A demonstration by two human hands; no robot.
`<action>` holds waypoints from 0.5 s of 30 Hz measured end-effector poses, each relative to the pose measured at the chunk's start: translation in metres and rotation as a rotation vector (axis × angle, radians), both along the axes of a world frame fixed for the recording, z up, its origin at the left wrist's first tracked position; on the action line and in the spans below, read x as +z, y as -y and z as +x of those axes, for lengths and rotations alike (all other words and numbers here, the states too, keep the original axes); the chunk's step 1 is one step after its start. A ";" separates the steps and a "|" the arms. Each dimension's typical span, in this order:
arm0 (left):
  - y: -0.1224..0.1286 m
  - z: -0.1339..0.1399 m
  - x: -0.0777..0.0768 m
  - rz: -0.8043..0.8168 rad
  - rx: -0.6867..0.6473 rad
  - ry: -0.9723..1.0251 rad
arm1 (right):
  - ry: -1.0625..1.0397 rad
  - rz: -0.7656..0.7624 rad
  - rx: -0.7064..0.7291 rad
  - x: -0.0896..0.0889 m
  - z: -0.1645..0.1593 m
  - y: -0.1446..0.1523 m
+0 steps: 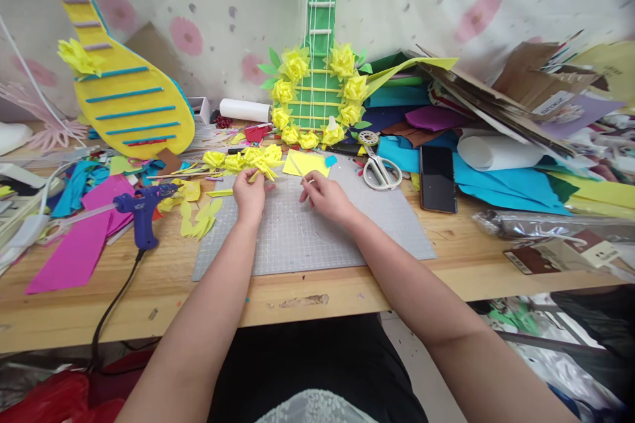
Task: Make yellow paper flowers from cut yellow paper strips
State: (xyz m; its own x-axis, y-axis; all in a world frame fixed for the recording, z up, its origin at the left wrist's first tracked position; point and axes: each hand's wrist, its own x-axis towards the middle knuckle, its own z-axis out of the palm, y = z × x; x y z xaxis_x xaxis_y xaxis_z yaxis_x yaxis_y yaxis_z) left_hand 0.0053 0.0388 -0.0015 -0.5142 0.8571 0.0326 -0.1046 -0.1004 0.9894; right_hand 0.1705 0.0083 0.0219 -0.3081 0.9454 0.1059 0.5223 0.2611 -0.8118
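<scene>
My left hand pinches a yellow paper flower above the left part of the grey cutting mat. A thin pale stick is held between the fingers of my right hand, its far end over a yellow paper sheet. Several finished yellow paper flowers lie in a row just behind my left hand. Scissors with white handles rest at the mat's back right. Loose yellow paper petals lie to the left of the mat.
A blue glue gun stands at left, its cord hanging over the table edge. Behind are a green paper guitar trimmed with yellow flowers and a yellow one. A phone and piled coloured paper lie at right.
</scene>
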 end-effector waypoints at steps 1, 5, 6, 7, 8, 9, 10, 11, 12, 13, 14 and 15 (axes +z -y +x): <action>0.001 0.001 0.001 -0.005 -0.031 -0.001 | -0.039 0.013 -0.043 -0.001 0.002 -0.003; 0.006 0.011 0.001 -0.055 -0.228 -0.035 | -0.077 0.052 -0.160 -0.005 0.002 -0.012; 0.007 0.014 0.001 -0.068 -0.266 -0.050 | -0.075 0.035 -0.171 -0.005 0.001 -0.013; 0.008 0.017 0.000 -0.078 -0.292 -0.067 | -0.069 0.014 -0.181 -0.005 -0.001 -0.013; 0.008 0.019 -0.001 -0.084 -0.311 -0.082 | -0.058 -0.001 -0.194 -0.005 -0.002 -0.013; 0.008 0.022 -0.002 -0.086 -0.327 -0.092 | -0.042 -0.009 -0.212 -0.005 -0.004 -0.012; 0.008 0.023 -0.003 -0.086 -0.341 -0.099 | -0.025 -0.012 -0.230 -0.006 -0.006 -0.012; 0.007 0.024 -0.004 -0.086 -0.355 -0.101 | -0.007 -0.014 -0.244 -0.007 -0.007 -0.012; 0.007 0.025 -0.005 -0.087 -0.364 -0.102 | 0.009 -0.015 -0.253 -0.008 -0.008 -0.012; 0.006 0.026 -0.006 -0.089 -0.372 -0.102 | 0.021 -0.016 -0.259 -0.010 -0.009 -0.012; 0.005 0.026 -0.007 -0.091 -0.378 -0.103 | 0.030 -0.018 -0.265 -0.011 -0.010 -0.013; 0.005 0.026 -0.007 -0.094 -0.385 -0.107 | 0.039 -0.020 -0.273 -0.012 -0.011 -0.013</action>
